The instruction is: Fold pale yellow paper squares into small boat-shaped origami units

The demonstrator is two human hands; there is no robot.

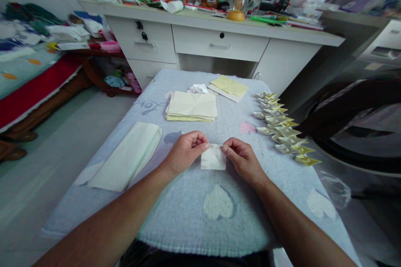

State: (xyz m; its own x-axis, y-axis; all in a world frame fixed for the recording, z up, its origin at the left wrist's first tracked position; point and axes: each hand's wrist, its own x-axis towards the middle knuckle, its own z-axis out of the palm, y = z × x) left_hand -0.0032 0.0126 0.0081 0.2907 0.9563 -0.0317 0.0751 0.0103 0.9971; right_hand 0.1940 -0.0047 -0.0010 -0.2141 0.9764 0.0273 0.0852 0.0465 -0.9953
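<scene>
A small white square of paper [213, 159] with faint printed marks is held up between both hands, above the cloth-covered table. My left hand [190, 149] pinches its upper left corner between thumb and fingers. At the upper right corner, my right hand [240, 156] pinches it the same way. Just beyond the hands lies a stack of cream and yellow paper sheets [191, 105]. Folded paper boats [283, 129], white and yellow, stand in rows to the right. A long folded pale sheet [130, 156] rests to the left.
Behind the stack are a crumpled white tissue [197, 88] and loose yellow paper [229, 85]. A light blue cloth [184, 212] with heart prints covers the table. A white desk [219, 46] crowded with items stands behind it, and a front-loading washing machine [351, 133] is on the right.
</scene>
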